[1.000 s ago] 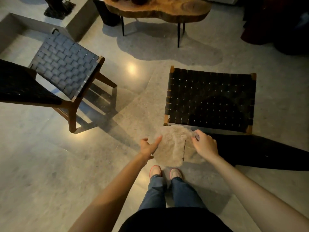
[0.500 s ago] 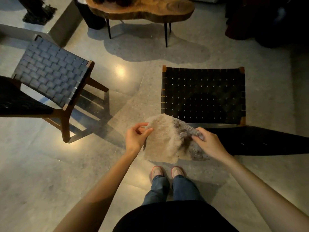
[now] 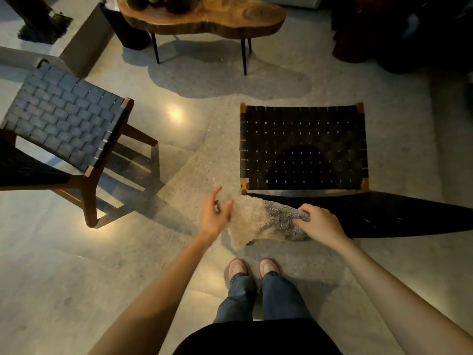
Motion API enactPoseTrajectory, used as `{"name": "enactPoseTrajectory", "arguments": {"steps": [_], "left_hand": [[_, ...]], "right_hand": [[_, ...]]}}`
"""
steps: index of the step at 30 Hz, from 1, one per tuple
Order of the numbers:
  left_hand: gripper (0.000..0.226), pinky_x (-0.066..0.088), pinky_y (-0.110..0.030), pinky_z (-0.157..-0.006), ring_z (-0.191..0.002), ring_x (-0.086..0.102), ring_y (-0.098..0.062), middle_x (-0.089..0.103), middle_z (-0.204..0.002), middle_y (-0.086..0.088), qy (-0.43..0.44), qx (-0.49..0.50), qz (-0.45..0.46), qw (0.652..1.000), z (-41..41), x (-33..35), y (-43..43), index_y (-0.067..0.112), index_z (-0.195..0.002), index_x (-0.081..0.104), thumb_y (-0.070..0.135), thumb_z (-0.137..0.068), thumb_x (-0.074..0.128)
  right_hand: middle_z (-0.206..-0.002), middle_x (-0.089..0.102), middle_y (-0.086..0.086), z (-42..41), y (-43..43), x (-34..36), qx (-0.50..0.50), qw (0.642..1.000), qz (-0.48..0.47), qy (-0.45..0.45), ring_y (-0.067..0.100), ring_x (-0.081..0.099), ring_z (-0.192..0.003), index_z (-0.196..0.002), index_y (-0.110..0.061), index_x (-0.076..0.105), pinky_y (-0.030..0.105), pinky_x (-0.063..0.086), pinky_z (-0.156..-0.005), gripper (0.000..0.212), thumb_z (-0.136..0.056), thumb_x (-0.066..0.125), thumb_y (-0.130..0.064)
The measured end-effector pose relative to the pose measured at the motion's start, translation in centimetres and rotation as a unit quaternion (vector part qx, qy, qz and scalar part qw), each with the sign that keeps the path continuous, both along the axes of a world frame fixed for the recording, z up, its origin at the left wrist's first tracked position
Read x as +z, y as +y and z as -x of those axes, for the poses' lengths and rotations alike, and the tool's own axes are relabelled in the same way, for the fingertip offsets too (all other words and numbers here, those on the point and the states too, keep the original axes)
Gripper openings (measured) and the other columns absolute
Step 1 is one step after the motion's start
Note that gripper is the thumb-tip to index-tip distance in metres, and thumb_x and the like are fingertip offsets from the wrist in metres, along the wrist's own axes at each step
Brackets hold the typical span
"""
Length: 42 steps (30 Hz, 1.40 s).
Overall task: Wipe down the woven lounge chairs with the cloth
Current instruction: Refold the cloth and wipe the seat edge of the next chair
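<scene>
Cloth (image 3: 256, 221) is bunched at one end in the right grip's (image 3: 320, 224) curled fingers. The left grip (image 3: 213, 216) is spread open at its free edge. It is held just short of the woven chair's (image 3: 303, 147) near-left corner, and is best folded flat before wiping.

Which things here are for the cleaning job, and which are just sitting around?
For the job: fluffy beige-and-grey cloth, gripped by the right hand; left hand open beside it; black woven wooden-framed chair ahead; grey-blue woven wooden-framed chair at left.
Just lying about: wavy-edged wooden slab table on thin black legs.
</scene>
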State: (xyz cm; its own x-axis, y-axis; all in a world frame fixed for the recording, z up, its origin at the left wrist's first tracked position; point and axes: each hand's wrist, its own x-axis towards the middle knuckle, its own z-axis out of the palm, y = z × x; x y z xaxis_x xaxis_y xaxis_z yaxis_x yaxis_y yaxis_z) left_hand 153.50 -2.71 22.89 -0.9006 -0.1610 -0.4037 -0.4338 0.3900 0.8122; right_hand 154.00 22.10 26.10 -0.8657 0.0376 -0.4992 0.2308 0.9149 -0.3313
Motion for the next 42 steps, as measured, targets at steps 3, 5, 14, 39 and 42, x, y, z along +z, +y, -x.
{"name": "enactPoseTrajectory", "arguments": {"steps": [3, 5, 14, 39, 42], "left_hand": [[0.065, 0.017, -0.045, -0.116, -0.143, 0.010, -0.023, 0.000, -0.158, 0.000, 0.001, -0.152, -0.019, 0.988, -2.3, -0.8, 3.8, 0.033, -0.149, 0.018, 0.049, -0.093, 0.048], [0.062, 0.003, -0.046, -0.118, -0.145, -0.008, -0.025, -0.005, -0.159, -0.003, 0.045, -0.202, 0.046, 0.977, -3.7, -1.5, 5.7, 0.035, -0.148, 0.021, 0.046, -0.093, 0.050], [0.037, 0.046, -0.045, -0.095, -0.111, 0.051, -0.039, 0.053, -0.118, -0.024, 0.224, -0.295, 0.166, 0.914, -2.6, -4.0, 4.6, -0.002, -0.120, 0.056, 0.010, -0.086, 0.065], [0.062, 0.014, -0.052, -0.115, -0.119, 0.052, -0.033, 0.060, -0.120, -0.011, 0.085, -0.370, 0.555, 0.740, -4.1, -2.3, 10.3, 0.016, -0.131, 0.054, 0.046, -0.099, 0.011], [0.065, 0.017, -0.048, -0.114, -0.118, 0.054, -0.034, 0.060, -0.120, -0.014, 0.052, -0.349, 0.546, 0.760, -4.4, -1.8, 13.0, 0.015, -0.130, 0.056, 0.046, -0.098, 0.009]], "right_hand": [[-0.077, 0.058, -0.008, -0.7, -0.4, -0.8, -0.057, 0.997, 0.042, 0.019, 0.014, 0.057, -0.066, -0.101, -0.023, 0.050, 0.027, 0.036, -0.054, 0.013, -0.095, 0.056, -0.032], [-0.077, 0.057, -0.007, -1.1, -0.4, -1.1, -0.074, 0.995, 0.058, 0.045, 0.014, 0.056, -0.063, -0.104, -0.022, 0.046, 0.026, 0.034, -0.049, 0.014, -0.095, 0.055, -0.029], [-0.084, 0.051, -0.009, -3.4, -1.5, -2.2, -0.048, 0.988, 0.082, 0.119, 0.002, 0.050, -0.056, -0.106, -0.020, 0.045, 0.015, 0.030, -0.045, 0.011, -0.097, 0.051, -0.021], [-0.088, 0.053, -0.011, -1.1, 5.4, -3.6, -0.013, 0.986, 0.133, 0.097, -0.003, 0.049, -0.072, -0.089, -0.024, 0.048, 0.009, 0.031, -0.054, 0.015, -0.092, 0.060, -0.016], [-0.087, 0.052, -0.012, -1.1, 7.9, -3.5, 0.020, 0.984, 0.150, 0.092, -0.005, 0.050, -0.073, -0.090, -0.025, 0.049, 0.008, 0.033, -0.053, 0.013, -0.092, 0.060, -0.018]]}}
